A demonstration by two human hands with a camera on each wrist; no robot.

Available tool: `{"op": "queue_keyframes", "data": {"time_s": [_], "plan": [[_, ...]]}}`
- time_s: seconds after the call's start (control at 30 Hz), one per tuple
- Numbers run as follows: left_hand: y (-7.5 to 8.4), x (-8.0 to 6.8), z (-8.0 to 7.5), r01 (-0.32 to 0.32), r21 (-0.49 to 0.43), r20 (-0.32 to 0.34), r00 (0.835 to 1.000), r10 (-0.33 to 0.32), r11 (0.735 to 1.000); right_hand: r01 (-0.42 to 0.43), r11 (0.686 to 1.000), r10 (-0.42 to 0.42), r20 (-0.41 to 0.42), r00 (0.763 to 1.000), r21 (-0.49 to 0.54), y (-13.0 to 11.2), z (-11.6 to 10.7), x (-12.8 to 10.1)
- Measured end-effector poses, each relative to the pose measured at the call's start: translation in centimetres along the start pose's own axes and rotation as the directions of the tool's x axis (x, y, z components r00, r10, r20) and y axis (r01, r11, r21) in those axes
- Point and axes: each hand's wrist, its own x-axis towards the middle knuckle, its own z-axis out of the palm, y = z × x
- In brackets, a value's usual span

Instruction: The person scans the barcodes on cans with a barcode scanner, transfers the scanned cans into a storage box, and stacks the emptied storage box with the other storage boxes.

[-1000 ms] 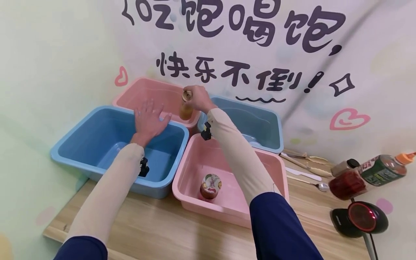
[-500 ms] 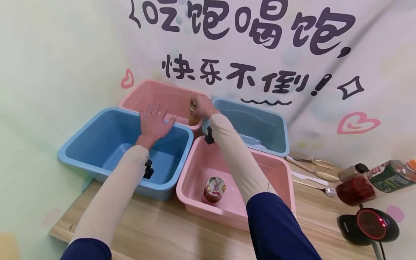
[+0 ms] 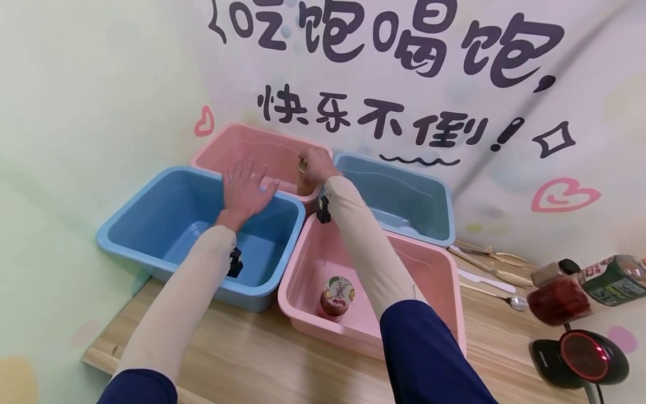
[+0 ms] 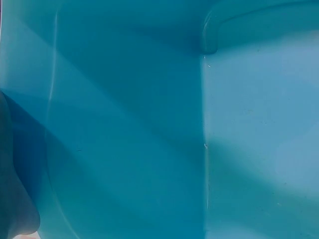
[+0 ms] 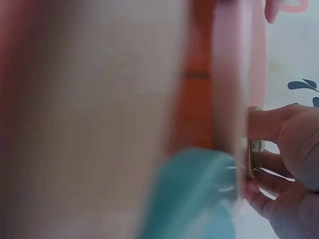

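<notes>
My right hand (image 3: 314,166) grips the gold lid of an amber jar (image 3: 304,182) and holds it low inside the far pink tub (image 3: 237,147), at its right end. In the right wrist view the fingers (image 5: 279,127) curl round the lid (image 5: 254,158), blurred behind the pink tub wall (image 5: 232,74). My left hand (image 3: 244,191) hovers with spread fingers over the far rim of the near blue tub (image 3: 151,224), holding nothing. The left wrist view shows only the blue tub floor (image 4: 199,139). A red-filled jar (image 3: 337,294) stands in the near pink tub (image 3: 429,264).
A second blue tub (image 3: 404,196) sits at the back right. Beside it on the wooden table (image 3: 252,359) lie a spoon (image 3: 504,300), a knife (image 3: 484,280) and tongs. Bottles (image 3: 580,286) lie at the right edge above a black scanner (image 3: 580,356).
My right hand has lowered the amber jar from above the tub rim down into the far pink tub. The left hand stays spread over the blue tub.
</notes>
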Motion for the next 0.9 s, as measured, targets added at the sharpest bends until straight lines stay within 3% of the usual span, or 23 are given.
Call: {"op": "queue_keyframes", "data": {"time_s": [0.47,0.67,0.9], "plan": [[-0.1,0.1,0.4,0.005,0.023,0.019,1.0,-0.005,1.0,-0.129,0.991,0.123,0.126,0.984,0.044,0.0,-0.4,0.9],[0.0,0.0,0.2,0.014,0.003,0.019,1.0,-0.014,1.0,-0.112,0.994,0.112,0.143,0.983,-0.013,-0.3,-0.7,1.2],[0.0,0.0,0.0,0.019,0.0,0.015,1.0,-0.019,1.0,-0.089,0.996,0.085,0.134,0.987,0.028,-0.4,-0.4,1.7]]}}
